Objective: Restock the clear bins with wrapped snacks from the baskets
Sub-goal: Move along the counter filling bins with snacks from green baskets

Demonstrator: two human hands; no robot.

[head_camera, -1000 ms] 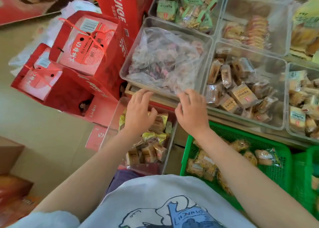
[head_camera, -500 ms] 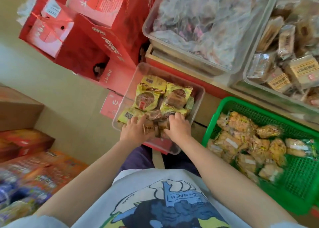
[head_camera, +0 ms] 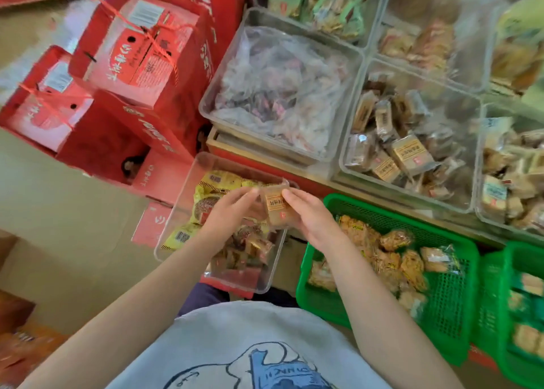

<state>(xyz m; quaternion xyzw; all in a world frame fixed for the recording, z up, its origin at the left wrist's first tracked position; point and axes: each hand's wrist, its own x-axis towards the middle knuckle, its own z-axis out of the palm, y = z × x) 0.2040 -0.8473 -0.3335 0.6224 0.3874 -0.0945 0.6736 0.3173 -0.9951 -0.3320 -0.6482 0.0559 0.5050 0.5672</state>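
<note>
Both hands hold wrapped brown snack packets (head_camera: 275,209) above a clear bin (head_camera: 182,212) that sits low in front of me with yellow and brown wrapped snacks in it. My left hand (head_camera: 226,212) grips the packets from the left; my right hand (head_camera: 312,218) grips them from the right. A clear bin of similar brown packets (head_camera: 391,153) stands on the shelf up and to the right. A green basket (head_camera: 459,300) of golden wrapped snacks lies right of my right arm.
More clear bins line the shelf: one with clear-wrapped sweets (head_camera: 279,94), one with green packets (head_camera: 318,3), others at the right edge (head_camera: 512,177). Red gift boxes (head_camera: 123,65) are stacked at left. A second green basket (head_camera: 518,315) sits at far right.
Both hands went from the shelf bin's front edge down into the low clear bin, then rose holding brown packets. The camera tilted down and back up.
</note>
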